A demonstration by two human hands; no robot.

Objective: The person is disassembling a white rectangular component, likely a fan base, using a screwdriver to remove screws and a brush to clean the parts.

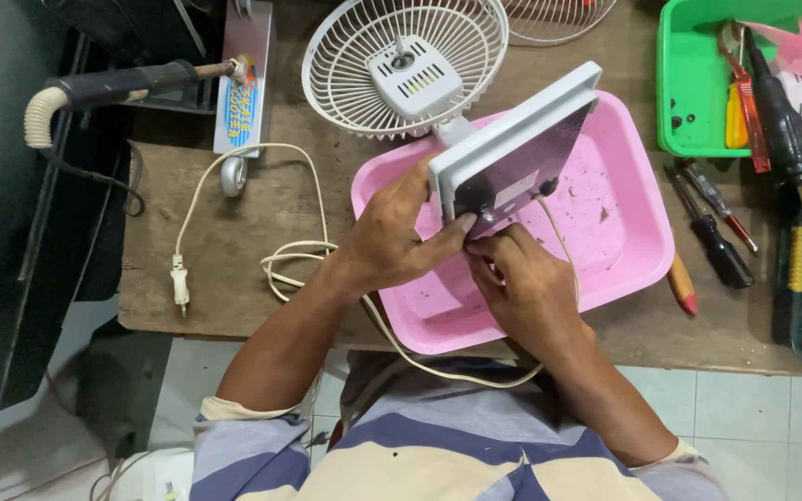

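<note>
A worn wooden table [234, 241] carries a pink tray [624, 232], green bin [689, 102], and screwdrivers [717, 232].

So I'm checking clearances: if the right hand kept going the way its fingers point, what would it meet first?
The right hand already touches the fan base's underside; beyond that probably the white fan grille, though depth is unclear.

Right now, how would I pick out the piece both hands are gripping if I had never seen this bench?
Find the pink tray at the middle of the wooden bench. Tilted above it is the fan base, a flat square slab with pale grey edges and a dark underside, held by the left hand and right hand. Only it joins the white fan grille.
</note>
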